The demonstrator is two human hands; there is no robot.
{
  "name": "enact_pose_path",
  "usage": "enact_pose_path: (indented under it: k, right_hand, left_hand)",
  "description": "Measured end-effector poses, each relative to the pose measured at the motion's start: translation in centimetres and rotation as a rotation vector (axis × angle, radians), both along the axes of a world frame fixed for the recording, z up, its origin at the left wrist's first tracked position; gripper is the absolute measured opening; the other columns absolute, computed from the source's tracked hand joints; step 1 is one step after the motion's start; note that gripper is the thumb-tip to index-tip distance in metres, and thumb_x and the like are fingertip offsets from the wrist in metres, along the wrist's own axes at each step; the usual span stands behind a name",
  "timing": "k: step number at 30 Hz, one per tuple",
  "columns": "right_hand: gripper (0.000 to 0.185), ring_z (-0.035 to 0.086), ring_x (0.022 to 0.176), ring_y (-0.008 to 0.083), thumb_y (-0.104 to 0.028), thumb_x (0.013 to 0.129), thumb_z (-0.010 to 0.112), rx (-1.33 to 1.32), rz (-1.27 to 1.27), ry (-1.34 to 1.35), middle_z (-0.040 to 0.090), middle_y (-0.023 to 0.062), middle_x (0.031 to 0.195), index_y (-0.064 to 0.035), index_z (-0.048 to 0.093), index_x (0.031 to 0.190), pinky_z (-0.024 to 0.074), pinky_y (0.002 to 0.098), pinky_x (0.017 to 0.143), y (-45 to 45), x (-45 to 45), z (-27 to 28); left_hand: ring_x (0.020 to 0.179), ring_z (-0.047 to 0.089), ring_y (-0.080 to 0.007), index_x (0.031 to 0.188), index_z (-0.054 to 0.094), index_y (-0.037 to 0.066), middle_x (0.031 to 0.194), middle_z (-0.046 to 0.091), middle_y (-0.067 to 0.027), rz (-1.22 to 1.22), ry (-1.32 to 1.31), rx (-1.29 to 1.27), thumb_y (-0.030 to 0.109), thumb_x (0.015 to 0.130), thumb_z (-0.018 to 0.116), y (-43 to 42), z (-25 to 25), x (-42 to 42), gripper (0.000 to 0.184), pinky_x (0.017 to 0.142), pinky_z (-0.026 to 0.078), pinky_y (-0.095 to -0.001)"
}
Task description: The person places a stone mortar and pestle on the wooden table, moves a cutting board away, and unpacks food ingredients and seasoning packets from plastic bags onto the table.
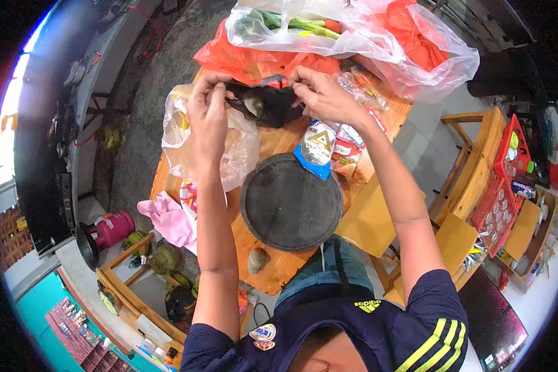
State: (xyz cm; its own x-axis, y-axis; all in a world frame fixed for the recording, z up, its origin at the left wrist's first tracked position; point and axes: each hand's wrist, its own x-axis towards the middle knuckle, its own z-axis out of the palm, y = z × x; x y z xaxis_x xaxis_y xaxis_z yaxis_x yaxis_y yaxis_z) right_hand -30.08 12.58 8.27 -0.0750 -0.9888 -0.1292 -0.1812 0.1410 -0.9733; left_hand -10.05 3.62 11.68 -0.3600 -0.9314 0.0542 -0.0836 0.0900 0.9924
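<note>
Navy shirt (pixel 378 322), then black bag (pixel 276 110) between fingers (pixel 217 96)

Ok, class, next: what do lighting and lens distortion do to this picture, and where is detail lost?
In the head view, fisheye distortion tilts the teal wall and the corners are black; same head view, glare washes out the bright strip at far left; head view too, the black bag is so dark its folds merge, while the left hand and right hand show clearly.
</note>
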Motion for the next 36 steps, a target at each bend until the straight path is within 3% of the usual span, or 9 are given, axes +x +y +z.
enact_pose_path:
  k: [6, 8, 10, 17, 20, 22, 26, 29, 36]
  right_hand:
    - [0.024, 0.056, 0.081, 0.0112, -0.014, 0.083, 0.063, -0.134, 0.143, 0.018, 0.051, 0.0027, 0.09, -0.0041, 0.047, 0.098, 0.0509, 0.0284, 0.068, 1.0, -0.3, -1.6]
    - [0.032, 0.055, 0.077, 0.014, -0.013, 0.077, 0.073, -0.305, 0.085, 0.394, 0.055, 0.006, 0.086, -0.0032, 0.048, 0.095, 0.048, 0.0309, 0.067, 1.6, 0.7, -1.2]
    - [0.028, 0.061, 0.079, 0.0338, -0.011, 0.075, 0.07, -0.18, 0.045, 0.465, 0.061, 0.0165, 0.089, -0.0017, 0.048, 0.09, 0.0479, 0.0398, 0.068, 1.9, 1.4, -1.1]
    - [0.031, 0.059, 0.065, 0.0141, -0.007, 0.083, 0.064, -0.326, -0.217, 0.026, 0.063, 0.0072, 0.077, -0.002, 0.06, 0.113, 0.0473, 0.0298, 0.06, 2.1, 4.3, -4.6]
    - [0.024, 0.057, 0.068, 0.0074, -0.01, 0.086, 0.065, -0.052, -0.196, -0.251, 0.064, 0.0013, 0.081, -0.0012, 0.063, 0.109, 0.047, 0.0245, 0.061, 3.3, 4.9, -4.8]
    - [0.019, 0.055, 0.072, 0.0033, -0.009, 0.089, 0.064, -0.06, -0.26, -0.266, 0.063, -0.0015, 0.084, -0.0003, 0.065, 0.105, 0.0457, 0.0214, 0.063, 3.3, 5.3, -4.2]
    - [0.012, 0.055, 0.073, 0.0049, -0.006, 0.089, 0.062, -0.073, -0.343, -0.147, 0.063, -0.0005, 0.083, 0.002, 0.065, 0.098, 0.0466, 0.0226, 0.066, 3.7, 4.7, -4.6]
    - [0.009, 0.055, 0.071, 0.0056, -0.003, 0.085, 0.064, -0.14, -0.287, 0.067, 0.061, 0.0012, 0.08, 0.0034, 0.064, 0.091, 0.0469, 0.0224, 0.063, 4.1, 4.3, -3.5]
    - [0.013, 0.045, 0.062, 0.0016, -0.004, 0.086, 0.068, -0.093, -0.31, 0.149, 0.053, -0.0038, 0.072, -0.001, 0.058, 0.078, 0.0376, 0.0199, 0.054, 4.3, 3.5, -3.5]
  left_hand:
    - [0.073, 0.055, -0.007, 0.102, 0.061, 0.001, 0.08, 0.059, -0.0009, 0.03, -0.065, 0.105, 0.002, 0.093, 0.05, 2.4, -1.9, -0.5, 0.015, 0.066, 0.044, -0.0209]
    - [0.083, 0.056, -0.0092, 0.107, 0.059, 0.001, 0.095, 0.058, -0.0039, -0.017, -0.055, 0.002, 0.002, 0.089, 0.055, 3.4, -3.8, -1.1, 0.018, 0.074, 0.047, -0.0239]
    - [0.089, 0.058, -0.0131, 0.109, 0.058, 0.001, 0.099, 0.055, -0.0063, -0.069, 0.028, -0.029, -0.003, 0.083, 0.059, 4.9, -5.6, -2.4, 0.026, 0.077, 0.05, -0.0257]
    - [0.099, 0.059, -0.0165, 0.121, 0.053, 0.002, 0.105, 0.06, -0.0098, -0.004, -0.162, -0.173, -0.006, 0.084, 0.057, 7.8, -3.8, -3.0, 0.038, 0.082, 0.054, -0.0299]
    - [0.1, 0.058, -0.0197, 0.126, 0.051, 0.004, 0.102, 0.06, -0.0117, -0.015, -0.158, -0.189, -0.002, 0.084, 0.053, 7.4, -3.8, -2.3, 0.042, 0.086, 0.049, -0.0327]
    - [0.099, 0.058, -0.0227, 0.128, 0.051, 0.005, 0.102, 0.061, -0.0132, -0.134, -0.028, -0.042, 0.0, 0.084, 0.049, 7.1, -4.2, -1.8, 0.044, 0.087, 0.047, -0.0337]
    - [0.113, 0.051, -0.032, 0.12, 0.057, 0.005, 0.108, 0.06, -0.0142, 0.076, -0.316, -0.431, 0.0, 0.074, 0.056, 7.2, -2.8, -1.7, 0.046, 0.098, 0.041, -0.0423]
    - [0.109, 0.053, -0.0347, 0.117, 0.058, 0.005, 0.108, 0.06, -0.0145, -0.2, -0.283, -0.633, 0.003, 0.072, 0.063, 5.7, -5.9, -0.8, 0.046, 0.1, 0.039, -0.0459]
    - [0.094, 0.059, -0.0349, 0.093, 0.058, 0.0, 0.093, 0.06, -0.0164, -0.062, -0.266, -0.571, 0.007, 0.078, 0.066, 6.6, -8.2, -1.2, 0.018, 0.082, 0.049, -0.0413]
